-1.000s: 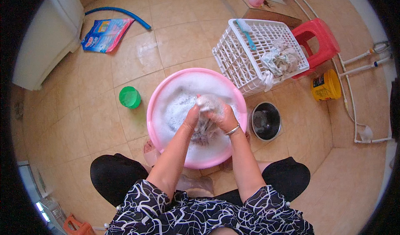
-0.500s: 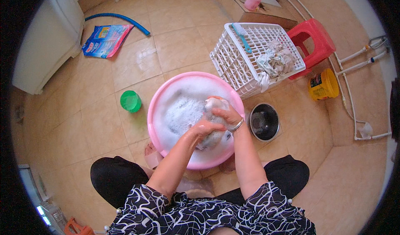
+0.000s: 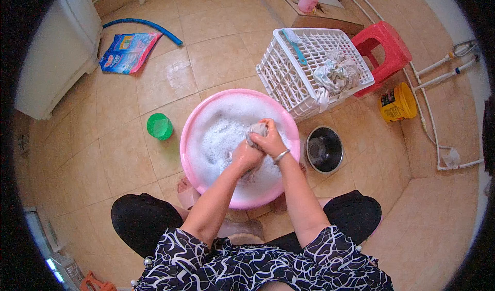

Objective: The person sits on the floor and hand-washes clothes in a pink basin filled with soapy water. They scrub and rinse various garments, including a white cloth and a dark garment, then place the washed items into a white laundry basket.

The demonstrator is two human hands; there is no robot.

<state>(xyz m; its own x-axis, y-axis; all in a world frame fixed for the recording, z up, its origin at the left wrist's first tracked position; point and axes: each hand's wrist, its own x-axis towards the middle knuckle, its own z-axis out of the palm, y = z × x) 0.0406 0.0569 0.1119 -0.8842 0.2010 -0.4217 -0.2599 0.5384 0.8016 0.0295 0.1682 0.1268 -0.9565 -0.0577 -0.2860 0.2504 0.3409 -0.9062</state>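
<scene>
A pink basin (image 3: 186, 163) full of white suds and water stands on the floor in front of me. Over its right half, a wet greyish cloth (image 3: 256, 131) is bunched between my two hands. My right hand (image 3: 270, 140), with a silver bangle at the wrist, is closed round the upper part of it. Just below and to the left, my left hand (image 3: 247, 156) is clenched on the lower part of the same cloth. Its fingers are partly hidden from view. Some of the cloth hangs down under the hands towards the foam.
Right of the basin sits a metal bowl (image 3: 325, 150); left of it, a green tub (image 3: 160, 126). Beyond stands an upturned white basket (image 3: 289, 79) bearing a brush (image 3: 295, 46) and crumpled cloths (image 3: 337, 75). A red stool (image 3: 384, 51) and yellow bucket (image 3: 398, 102) are farther right.
My hands have closed more tightly round the cloth, squeezing it into a smaller bunch. The right hand has shifted slightly left, and the left hand has turned into a fist.
</scene>
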